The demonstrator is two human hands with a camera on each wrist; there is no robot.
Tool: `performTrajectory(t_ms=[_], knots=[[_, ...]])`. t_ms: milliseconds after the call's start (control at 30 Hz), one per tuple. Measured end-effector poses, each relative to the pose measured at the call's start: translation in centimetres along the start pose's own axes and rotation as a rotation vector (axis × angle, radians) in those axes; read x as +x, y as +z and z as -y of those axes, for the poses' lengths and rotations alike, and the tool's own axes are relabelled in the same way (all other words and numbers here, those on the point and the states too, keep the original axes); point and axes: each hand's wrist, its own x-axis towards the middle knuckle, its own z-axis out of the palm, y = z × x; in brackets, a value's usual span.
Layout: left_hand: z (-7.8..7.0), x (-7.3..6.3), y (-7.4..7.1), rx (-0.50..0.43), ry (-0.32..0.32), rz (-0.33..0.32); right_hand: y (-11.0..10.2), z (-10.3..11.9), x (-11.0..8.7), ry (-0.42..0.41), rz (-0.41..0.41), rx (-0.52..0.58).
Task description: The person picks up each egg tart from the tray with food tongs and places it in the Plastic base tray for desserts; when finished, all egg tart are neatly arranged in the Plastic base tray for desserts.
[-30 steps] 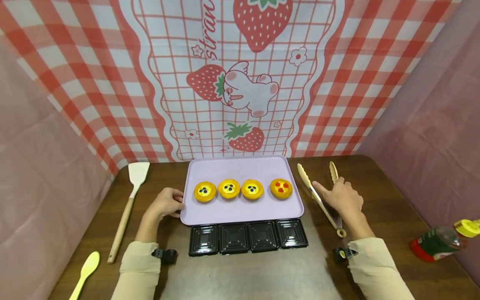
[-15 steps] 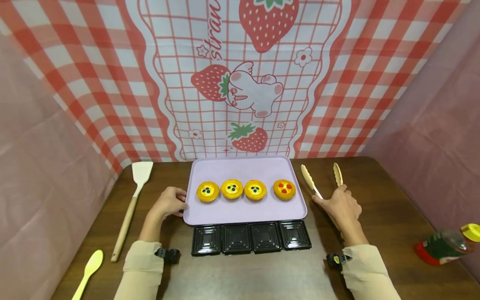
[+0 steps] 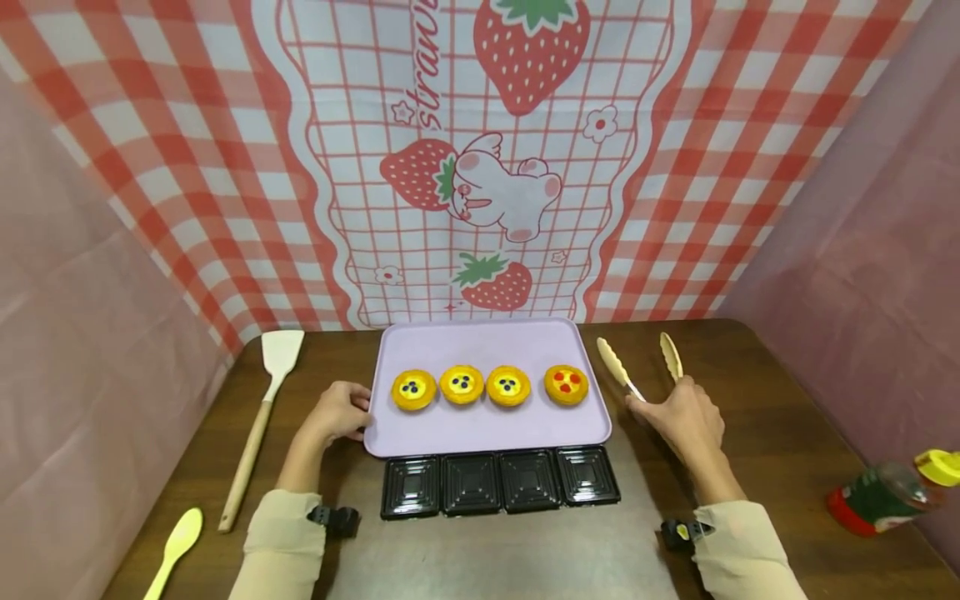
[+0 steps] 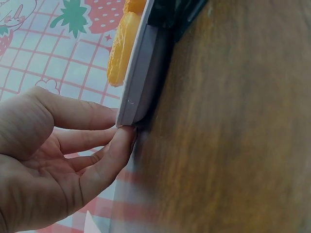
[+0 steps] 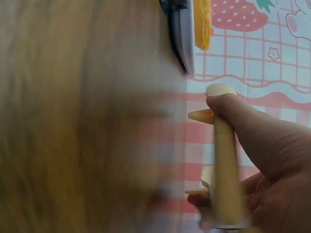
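At the left edge of a lilac tray (image 3: pixel 480 340), my left hand (image 3: pixel 337 414) pinches the rim; the left wrist view shows its fingertips meeting the tray's edge (image 4: pixel 133 94). Several yellow tarts stand in a row on the tray. Those on the left carry blue dots, while the rightmost tart (image 3: pixel 566 385) has red pieces. Right of the tray, my right hand (image 3: pixel 686 421) grips a pair of tongs (image 3: pixel 613 362) whose arms are spread, tips pointing away from me. Its palm hides much of the tongs' lower part. In the right wrist view the thumb lies along one tong arm (image 5: pixel 225 150).
A row of black square containers (image 3: pixel 471 483) lies against the tray's near side. On the left are a white spatula (image 3: pixel 258 433) and a yellow spoon (image 3: pixel 178 537). A bottle with a yellow cap (image 3: pixel 881 500) is at far right. A checked cloth (image 3: pixel 525 275) hangs behind.
My right hand has shifted slightly left and now grips the tongs, whose hinge end is no longer visible. The left hand keeps its place at the tray; the head view has shifted slightly.
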Motion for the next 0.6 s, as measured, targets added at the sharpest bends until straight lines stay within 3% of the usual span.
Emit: performTrajectory(t_ms=[433,600], knots=[[0.3,0.0,-0.1,-0.008,0.0,0.005,-3.4,0.7,-0.2,-0.136,-0.028,0.0],[0.2,0.0,-0.1,-0.017,0.004,0.01,-4.8,1.3,-0.7,-0.19,-0.001,0.021]])
